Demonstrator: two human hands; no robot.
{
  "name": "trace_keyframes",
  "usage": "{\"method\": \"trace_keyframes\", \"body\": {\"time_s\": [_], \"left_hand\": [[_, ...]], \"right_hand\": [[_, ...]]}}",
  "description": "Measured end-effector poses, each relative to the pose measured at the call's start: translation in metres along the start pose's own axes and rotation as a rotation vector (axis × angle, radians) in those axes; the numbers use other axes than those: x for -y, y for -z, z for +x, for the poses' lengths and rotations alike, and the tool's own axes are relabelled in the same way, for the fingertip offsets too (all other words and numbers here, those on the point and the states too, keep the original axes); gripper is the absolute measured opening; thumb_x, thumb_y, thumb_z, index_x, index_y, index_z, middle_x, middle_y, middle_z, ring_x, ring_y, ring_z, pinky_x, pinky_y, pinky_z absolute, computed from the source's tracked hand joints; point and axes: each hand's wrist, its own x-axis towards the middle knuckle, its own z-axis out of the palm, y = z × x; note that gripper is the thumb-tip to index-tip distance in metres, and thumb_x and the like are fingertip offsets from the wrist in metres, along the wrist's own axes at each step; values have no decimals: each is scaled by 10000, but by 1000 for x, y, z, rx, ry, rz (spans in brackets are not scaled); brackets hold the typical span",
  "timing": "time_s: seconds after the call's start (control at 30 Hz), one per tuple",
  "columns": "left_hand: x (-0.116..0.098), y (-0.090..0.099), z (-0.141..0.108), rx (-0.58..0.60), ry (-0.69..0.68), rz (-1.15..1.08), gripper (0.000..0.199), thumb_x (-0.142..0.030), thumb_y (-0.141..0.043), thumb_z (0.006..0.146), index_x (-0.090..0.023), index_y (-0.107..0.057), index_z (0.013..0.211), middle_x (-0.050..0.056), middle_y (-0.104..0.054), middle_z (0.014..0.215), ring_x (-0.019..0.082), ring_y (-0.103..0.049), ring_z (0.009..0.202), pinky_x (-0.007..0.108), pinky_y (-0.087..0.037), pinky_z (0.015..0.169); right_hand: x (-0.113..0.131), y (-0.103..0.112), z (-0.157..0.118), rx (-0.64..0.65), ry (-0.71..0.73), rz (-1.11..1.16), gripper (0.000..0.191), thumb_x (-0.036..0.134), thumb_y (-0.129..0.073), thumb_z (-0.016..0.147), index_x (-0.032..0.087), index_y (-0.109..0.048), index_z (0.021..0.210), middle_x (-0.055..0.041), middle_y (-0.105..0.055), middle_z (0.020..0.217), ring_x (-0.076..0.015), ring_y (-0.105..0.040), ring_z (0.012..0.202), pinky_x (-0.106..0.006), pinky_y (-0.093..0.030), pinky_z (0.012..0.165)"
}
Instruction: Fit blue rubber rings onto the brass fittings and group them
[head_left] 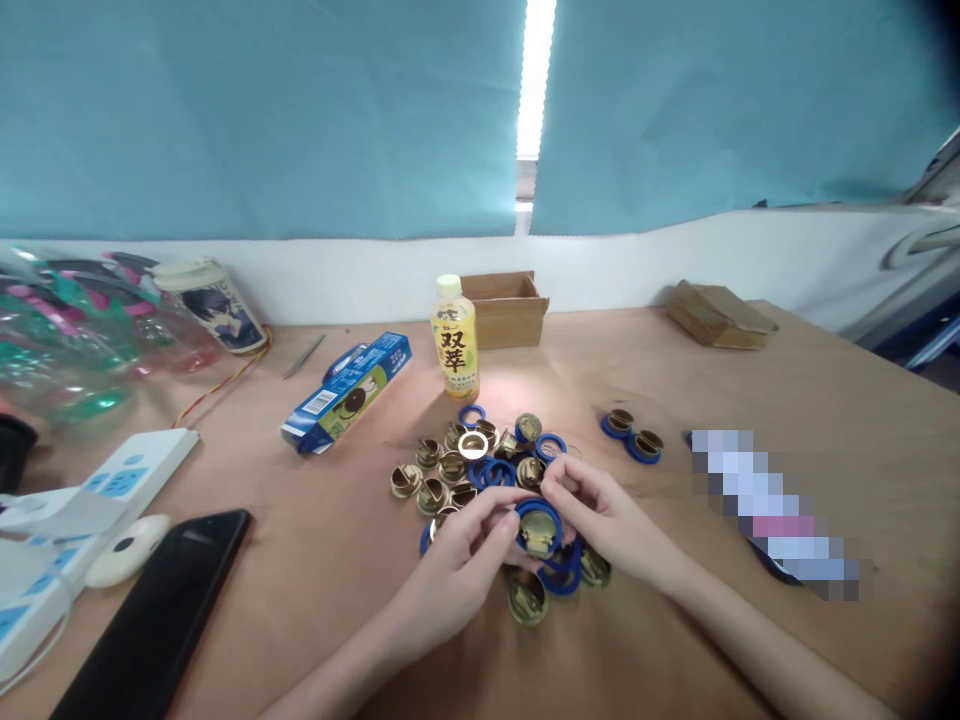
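Between the thumb and fingers of my left hand [471, 555] is a round brass-coloured metal piece [538, 534] with a clasp-like fitting, set in a blue ring [558, 520]. Curled fingers of my right hand [592, 505] come together at the ring's upper right edge; whatever they pinch is hidden. Around and under both hands lies a pile of similar brass-coloured pieces [453, 466] and loose blue rings [498, 473]. One brass-coloured piece [527, 597] rests on the table just below my hands. Right of the pile sit two brass-coloured pieces with blue rings [643, 447].
A yellow drink bottle [455, 345] stands behind the pile, before an open cardboard box [506, 318]. Leftward are a blue snack box [346, 395], a black phone [161, 620], a power strip [97, 530], a cup [214, 305] and spray bottles [82, 340]. A blurred-out object [772, 515] lies right.
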Motion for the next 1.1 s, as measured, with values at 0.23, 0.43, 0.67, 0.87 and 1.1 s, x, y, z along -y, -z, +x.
{"method": "trace_keyframes", "body": {"time_s": [0.23,0.43,0.67,0.87,1.1], "left_hand": [[1,6,6,-72,-7,-150,397,-443,-640,901,-177,-622,1195,79,-752,994,252,-744,890,354,-607,767],[2,5,5,-94,3,-137,429,-461,-656,884,-182,-625,1207,77,-754,1011,245,-757,844,360,-609,761],[0,5,5,-103,23,-96,417,-474,-676,860,-174,-639,1147,80,-760,1002,247,-762,836,381,-608,794],[-1,2,4,-85,59,-80,415,-496,-683,842,-173,-612,1095,64,-766,910,257,-771,805,392,-619,758],[2,2,3,30,88,-75,407,-438,-656,880,-163,-544,1159,74,-772,868,231,-774,796,359,-620,751]], "right_hand": [[1,0,-1,6,16,17,329,513,-577,918,201,-552,1019,57,-510,655,-109,-510,554,-234,-437,554],[0,-1,-3,31,66,-121,249,411,-518,952,189,-611,889,20,-538,683,-127,-498,595,-241,-417,557],[-3,2,-3,-31,196,-365,219,303,-510,951,185,-628,809,16,-528,625,-135,-465,571,-247,-323,515],[-6,0,-3,-68,203,-387,214,308,-503,951,187,-618,817,8,-553,636,-139,-497,568,-242,-347,504],[-11,1,-3,-21,76,-234,293,417,-491,970,184,-601,830,8,-572,651,-130,-547,535,-235,-420,493]]}}
